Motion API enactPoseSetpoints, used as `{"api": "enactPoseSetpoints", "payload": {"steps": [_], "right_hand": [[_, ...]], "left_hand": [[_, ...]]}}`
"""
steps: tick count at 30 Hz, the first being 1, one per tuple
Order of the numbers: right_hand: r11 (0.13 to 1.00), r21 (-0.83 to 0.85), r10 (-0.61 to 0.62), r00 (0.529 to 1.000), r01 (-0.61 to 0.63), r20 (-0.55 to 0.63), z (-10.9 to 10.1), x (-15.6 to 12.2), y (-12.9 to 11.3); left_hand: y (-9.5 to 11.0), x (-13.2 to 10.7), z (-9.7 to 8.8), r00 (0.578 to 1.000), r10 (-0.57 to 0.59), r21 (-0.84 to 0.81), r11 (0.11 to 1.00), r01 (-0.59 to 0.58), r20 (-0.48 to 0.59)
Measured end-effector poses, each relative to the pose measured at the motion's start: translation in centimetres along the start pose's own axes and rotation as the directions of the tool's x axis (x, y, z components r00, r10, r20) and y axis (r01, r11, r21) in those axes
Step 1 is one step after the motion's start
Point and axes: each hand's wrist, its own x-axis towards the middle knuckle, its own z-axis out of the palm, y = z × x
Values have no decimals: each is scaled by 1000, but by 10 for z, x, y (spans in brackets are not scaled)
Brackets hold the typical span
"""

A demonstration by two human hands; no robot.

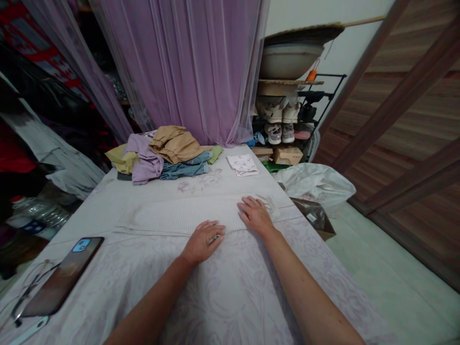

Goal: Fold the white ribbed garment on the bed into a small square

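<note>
Cloth (179,214) spread on bed (233,297) | left hand (203,242) open, flat on near edge | right hand (255,215) open, palm-down, pressing beside it

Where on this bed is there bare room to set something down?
Bare sheet lies between the phone and the left hand, and in the strip between the ribbed garment and the clothes pile. The far left corner is crowded by that pile; the right hand presses the garment.

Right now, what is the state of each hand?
Left hand: open, flat on the cream cloth.
Right hand: open, flat on the same cloth.
</note>
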Motion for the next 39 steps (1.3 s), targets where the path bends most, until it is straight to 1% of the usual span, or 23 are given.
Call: {"api": "enactPoseSetpoints", "payload": {"steps": [3, 5, 6, 8, 10, 11, 13, 15, 16, 18, 20, 22, 24, 27, 29, 31, 34, 37, 39], "right_hand": [[999, -34, -6, 999, 8, 46, -1, 0, 2], [999, -27, 18, 999, -18, 30, -6, 4, 6], [998, -27, 48, 999, -48, 6, -10, 8, 9], [990, -47, 129, 990, -132, -52, -17, 19, 16], [973, -95, 206, 975, -213, -79, -25, 33, 23], [960, -127, 242, 968, -248, -66, -29, 40, 27], [933, -200, 307, 952, -300, 9, -35, 51, 33], [918, -254, 339, 936, -306, 97, -39, 57, 37], [918, -267, 333, 935, -292, 125, -41, 58, 38], [938, -263, 272, 950, -226, 154, -45, 56, 39], [967, -218, 174, 964, -130, 201, -48, 51, 41], [985, -159, 113, 955, -71, 276, -51, 46, 44], [986, -133, 143, 932, -103, 333, -52, 46, 49], [967, -157, 245, 903, -201, 353, -51, 53, 58], [959, -179, 272, 893, -220, 358, -48, 62, 63], [959, -195, 267, 890, -207, 370, -44, 70, 67], [963, -201, 246, 888, -179, 389, -40, 79, 69], [968, -197, 226, 891, -158, 393, -39, 82, 70], [973, -180, 205, 899, -144, 388, -39, 83, 71]], "left_hand": [[-1, 6, -8, 999, -50, -84, 995, 48, -17], [-7, 13, -19, 991, -131, -130, 983, 128, -11], [-12, 18, -26, 985, -173, -127, 977, 169, -18], [-28, 28, -40, 971, -229, -57, 973, 225, -70], [-47, 40, -53, 960, -245, 67, 964, 256, -136], [-56, 46, -59, 958, -247, 127, 956, 266, -146], [-73, 56, -66, 958, -251, 222, 935, 276, -136], [-85, 64, -70, 961, -258, 281, 919, 276, -101], [-90, 67, -70, 962, -261, 303, 913, 274, -81], [-95, 72, -71, 962, -269, 344, 900, 269, -50], [-96, 73, -72, 962, -269, 383, 886, 263, -38], [-95, 71, -73, 966, -256, 406, 879, 251, -43], [-93, 67, -75, 972, -229, 411, 882, 230, -52], [-87, 58, -75, 979, -193, 390, 899, 201, -60], [-84, 52, -76, 981, -183, 365, 911, 193, -63], [-80, 49, -77, 981, -186, 353, 916, 191, -49], [-73, 49, -81, 968, -250, 382, 897, 224, 18], [-67, 55, -89, 929, -359, 445, 849, 286, 87], [-64, 59, -93, 906, -409, 473, 823, 315, 109]]}}
